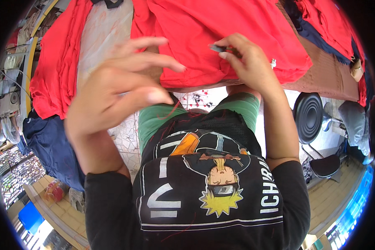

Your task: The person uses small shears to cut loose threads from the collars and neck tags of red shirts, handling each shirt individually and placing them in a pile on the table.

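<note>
My right hand is closed on a small grey-bladed cutter, most of which is hidden by the fingers. The blade points left, over a red garment spread across the table in front of me. A short white cord end shows on the garment beside my right wrist. My left hand is raised left of the garment, smeared by motion, its fingers apart and nothing visible in them. Near its thumb, a thin red thread shows against my green shorts; whether the hand touches it, I cannot tell.
More red cloth hangs over the table's left side, with dark blue cloth below it. Red and navy garments lie at the far right. A round black stool seat stands right of my legs. Thread scraps litter the floor.
</note>
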A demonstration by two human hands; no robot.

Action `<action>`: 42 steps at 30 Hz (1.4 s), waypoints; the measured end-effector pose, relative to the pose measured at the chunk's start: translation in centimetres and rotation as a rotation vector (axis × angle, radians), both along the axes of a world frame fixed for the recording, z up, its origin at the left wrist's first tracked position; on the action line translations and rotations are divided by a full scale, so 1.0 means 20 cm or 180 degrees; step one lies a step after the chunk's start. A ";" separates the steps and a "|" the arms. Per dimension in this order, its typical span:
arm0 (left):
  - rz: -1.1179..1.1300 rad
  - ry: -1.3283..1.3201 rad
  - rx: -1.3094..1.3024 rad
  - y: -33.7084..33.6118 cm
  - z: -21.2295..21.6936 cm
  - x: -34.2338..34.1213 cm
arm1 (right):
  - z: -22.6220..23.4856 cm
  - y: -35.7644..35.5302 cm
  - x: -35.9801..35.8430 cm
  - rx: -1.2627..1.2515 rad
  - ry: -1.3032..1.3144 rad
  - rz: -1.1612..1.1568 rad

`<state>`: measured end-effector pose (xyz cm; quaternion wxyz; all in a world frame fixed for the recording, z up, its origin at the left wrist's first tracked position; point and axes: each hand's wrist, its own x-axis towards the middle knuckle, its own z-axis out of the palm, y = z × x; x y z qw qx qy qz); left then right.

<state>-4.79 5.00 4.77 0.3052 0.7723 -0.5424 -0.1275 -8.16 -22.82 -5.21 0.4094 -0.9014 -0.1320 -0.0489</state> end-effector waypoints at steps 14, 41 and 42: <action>0.1660 -0.1482 0.0027 -0.30 -0.60 -0.25 | 0.10 -0.02 -0.04 0.0377 -0.0225 -0.0253; 0.2736 0.0513 -0.2568 -0.02 -0.32 -0.02 | 0.21 -0.56 -0.13 0.1243 -0.0113 -0.0456; 0.2538 0.0707 -0.2384 -0.01 -0.32 -0.03 | 0.22 -0.62 -0.14 0.1424 -0.0183 -0.0521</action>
